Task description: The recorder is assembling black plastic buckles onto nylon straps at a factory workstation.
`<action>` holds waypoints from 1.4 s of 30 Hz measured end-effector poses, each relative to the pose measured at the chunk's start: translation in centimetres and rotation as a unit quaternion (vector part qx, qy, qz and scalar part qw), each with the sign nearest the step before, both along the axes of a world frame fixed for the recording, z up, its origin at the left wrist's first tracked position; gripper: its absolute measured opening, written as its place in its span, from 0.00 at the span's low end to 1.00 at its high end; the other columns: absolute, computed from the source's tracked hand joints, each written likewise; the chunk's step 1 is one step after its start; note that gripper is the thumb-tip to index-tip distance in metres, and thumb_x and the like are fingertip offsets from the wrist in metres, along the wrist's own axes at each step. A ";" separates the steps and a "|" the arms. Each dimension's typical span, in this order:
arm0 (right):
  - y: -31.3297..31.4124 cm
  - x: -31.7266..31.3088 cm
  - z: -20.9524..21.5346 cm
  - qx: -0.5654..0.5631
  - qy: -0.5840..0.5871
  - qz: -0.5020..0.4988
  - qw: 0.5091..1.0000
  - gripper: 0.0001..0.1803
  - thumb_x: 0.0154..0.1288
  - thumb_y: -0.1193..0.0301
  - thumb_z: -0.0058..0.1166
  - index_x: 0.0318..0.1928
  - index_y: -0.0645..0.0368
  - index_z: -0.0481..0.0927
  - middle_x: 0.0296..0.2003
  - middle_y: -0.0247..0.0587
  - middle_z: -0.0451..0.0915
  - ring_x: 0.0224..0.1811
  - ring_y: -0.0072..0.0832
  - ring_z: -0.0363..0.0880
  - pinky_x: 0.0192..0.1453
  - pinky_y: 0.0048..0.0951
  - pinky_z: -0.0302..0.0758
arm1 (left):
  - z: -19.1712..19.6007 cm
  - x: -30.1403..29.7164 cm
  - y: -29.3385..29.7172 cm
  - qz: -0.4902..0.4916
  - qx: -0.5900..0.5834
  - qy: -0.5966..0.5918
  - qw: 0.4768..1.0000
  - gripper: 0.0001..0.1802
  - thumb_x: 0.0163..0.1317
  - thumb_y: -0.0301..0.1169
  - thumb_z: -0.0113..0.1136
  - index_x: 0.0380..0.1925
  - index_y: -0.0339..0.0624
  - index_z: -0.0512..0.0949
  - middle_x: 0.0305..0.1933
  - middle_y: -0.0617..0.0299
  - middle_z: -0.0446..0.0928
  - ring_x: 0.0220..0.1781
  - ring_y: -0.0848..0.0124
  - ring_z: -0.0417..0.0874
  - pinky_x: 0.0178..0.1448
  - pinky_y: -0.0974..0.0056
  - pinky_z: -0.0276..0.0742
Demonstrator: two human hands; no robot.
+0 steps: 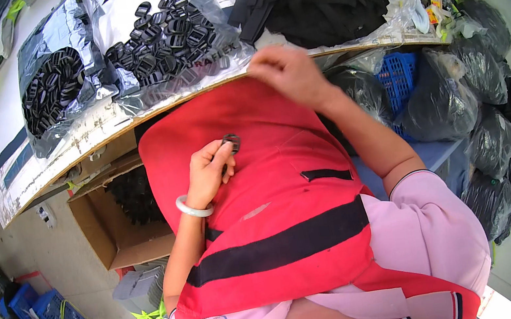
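Over my lap, covered by a red apron (242, 115), my left hand (209, 169) pinches a small black plastic strap buckle (232, 142) between thumb and fingers. My right hand (288, 75) is raised at the table's front edge, its fingers curled in and slightly blurred; whether anything is in them is hidden. Just beyond it lies a heap of black webbing straps (318, 5) on clear plastic. Farther left on the table, loose black buckles (168, 37) spill over an open plastic bag, beside a second bag of black slotted buckles (54, 84).
The worn edge of the white table (92, 128) runs in front of me. Under it, at left, an open cardboard box (96, 233) holds dark pieces. Filled black plastic bags (441, 99) and a blue crate (396, 76) crowd the right side. More blue crates (60, 314) stand at lower left.
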State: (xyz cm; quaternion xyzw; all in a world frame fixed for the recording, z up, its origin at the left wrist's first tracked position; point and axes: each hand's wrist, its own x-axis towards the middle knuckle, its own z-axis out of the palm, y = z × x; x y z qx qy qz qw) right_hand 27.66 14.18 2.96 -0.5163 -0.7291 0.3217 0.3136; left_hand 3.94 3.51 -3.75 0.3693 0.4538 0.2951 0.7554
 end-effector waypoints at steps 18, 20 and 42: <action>5.8 1.1 5.7 0.417 -0.108 -0.057 0.900 0.05 0.62 0.70 0.61 0.35 0.57 0.81 0.32 0.40 0.81 0.40 0.34 0.79 0.48 0.35 0.74 | 1.9 -0.9 0.5 0.119 0.035 0.009 0.992 0.14 0.72 0.33 0.52 0.31 0.34 0.80 0.20 0.66 0.73 0.18 0.81 0.67 0.23 0.75 0.62; 5.2 0.7 4.2 0.228 -0.043 -0.004 0.973 0.08 0.63 0.74 0.60 0.43 0.58 0.82 0.33 0.34 0.80 0.32 0.22 0.76 0.39 0.21 0.73 | 2.7 -0.3 1.0 0.165 0.047 0.000 0.985 0.12 0.70 0.31 0.55 0.35 0.33 0.81 0.21 0.65 0.76 0.18 0.81 0.68 0.23 0.75 0.61; -5.2 -8.3 0.2 -0.448 0.355 0.034 0.820 0.12 0.70 0.65 0.55 0.43 0.63 0.77 0.24 0.33 0.78 0.20 0.15 0.73 0.23 0.17 0.70 | 2.6 -0.9 0.3 0.229 0.368 0.222 0.874 0.10 0.61 0.21 0.62 0.43 0.34 0.81 0.27 0.61 0.78 0.28 0.77 0.77 0.30 0.70 0.70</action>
